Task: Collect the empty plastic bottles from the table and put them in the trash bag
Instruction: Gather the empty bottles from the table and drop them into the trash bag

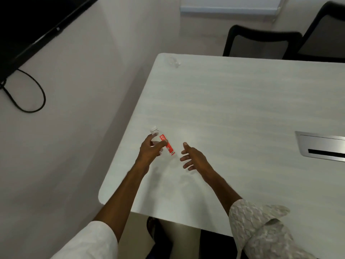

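Leftmost, a dark screen (28, 25) hangs on the wall, with a black cable (28, 94) looping below it. The left hand (151, 150) is closed around a clear plastic bottle (164, 144) with a red label, near the table's (242, 109) left edge. Just beside it, the right hand (194, 157) is open and holds nothing, fingers spread. A metal cable hatch (321, 146) is set into the tabletop at right; two black chairs (261, 43) stand beyond.
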